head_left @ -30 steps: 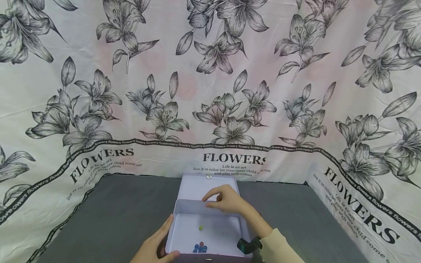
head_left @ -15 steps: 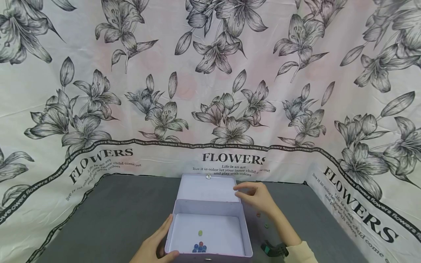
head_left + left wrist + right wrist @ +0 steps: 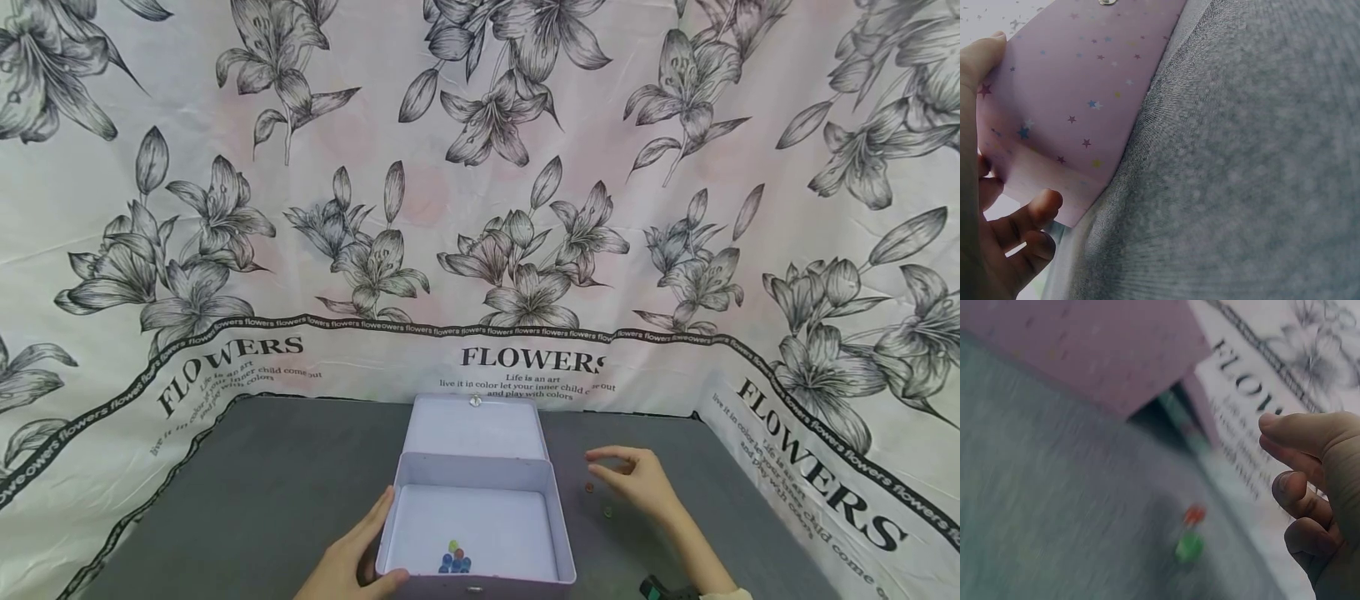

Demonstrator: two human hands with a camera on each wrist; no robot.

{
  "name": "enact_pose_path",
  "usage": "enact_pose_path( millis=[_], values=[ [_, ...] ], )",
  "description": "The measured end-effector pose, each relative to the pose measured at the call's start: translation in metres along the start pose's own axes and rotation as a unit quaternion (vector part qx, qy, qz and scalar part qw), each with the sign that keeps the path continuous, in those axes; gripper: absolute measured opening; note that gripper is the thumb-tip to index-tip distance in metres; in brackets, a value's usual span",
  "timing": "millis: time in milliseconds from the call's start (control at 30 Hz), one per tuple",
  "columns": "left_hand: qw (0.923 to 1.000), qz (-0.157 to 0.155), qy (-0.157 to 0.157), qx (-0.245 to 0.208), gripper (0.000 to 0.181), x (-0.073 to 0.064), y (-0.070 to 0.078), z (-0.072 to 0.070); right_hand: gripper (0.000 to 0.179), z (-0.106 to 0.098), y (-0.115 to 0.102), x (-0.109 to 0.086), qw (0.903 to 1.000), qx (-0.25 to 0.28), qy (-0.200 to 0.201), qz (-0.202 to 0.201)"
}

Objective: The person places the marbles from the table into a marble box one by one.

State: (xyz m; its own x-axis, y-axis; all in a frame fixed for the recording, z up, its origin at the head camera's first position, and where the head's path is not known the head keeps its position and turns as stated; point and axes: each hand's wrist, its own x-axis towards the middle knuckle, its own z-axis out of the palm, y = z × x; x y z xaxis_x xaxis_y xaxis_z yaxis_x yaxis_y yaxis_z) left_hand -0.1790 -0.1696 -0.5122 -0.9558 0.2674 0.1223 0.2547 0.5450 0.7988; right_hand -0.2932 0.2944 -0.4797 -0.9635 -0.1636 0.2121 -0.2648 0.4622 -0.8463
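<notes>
A pale purple box patterned with small stars on its outside stands with its lid folded back. My left hand holds the box's near left corner, thumb at the front rim and fingers along the left side. Inside lie several blue marbles, a reddish one and a yellow-green one, grouped near the front. Right of the box, my right hand hovers with bent fingers and nothing between them. Below it on the table are a red marble and a green marble.
A grey cloth covers the table. A white curtain printed with flowers and lettering rises behind it and along both sides. A dark wrist strap sits on the right arm.
My right hand has moved right, from over the box to above the marbles on the table. The yellow-green marble has rolled toward the front group. My left hand has stayed put.
</notes>
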Motion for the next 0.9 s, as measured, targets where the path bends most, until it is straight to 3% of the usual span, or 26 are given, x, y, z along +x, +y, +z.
enact_pose_path(
  millis=[333,700,900],
  values=[
    [0.9999,0.001,0.004,0.012,0.102,0.002,-0.001,-0.001,0.031,-0.004,0.048,-0.015,0.999,0.02,-0.014,0.039],
    [1.0,0.001,-0.006,-0.002,0.099,0.0,0.0,0.0,0.029,-0.015,0.064,-0.028,0.9984,0.029,-0.048,0.003],
    [0.9999,-0.007,-0.004,-0.01,0.101,0.0,-0.001,0.0,0.024,-0.016,0.069,-0.027,0.9975,0.0,-0.067,-0.02]
  ],
)
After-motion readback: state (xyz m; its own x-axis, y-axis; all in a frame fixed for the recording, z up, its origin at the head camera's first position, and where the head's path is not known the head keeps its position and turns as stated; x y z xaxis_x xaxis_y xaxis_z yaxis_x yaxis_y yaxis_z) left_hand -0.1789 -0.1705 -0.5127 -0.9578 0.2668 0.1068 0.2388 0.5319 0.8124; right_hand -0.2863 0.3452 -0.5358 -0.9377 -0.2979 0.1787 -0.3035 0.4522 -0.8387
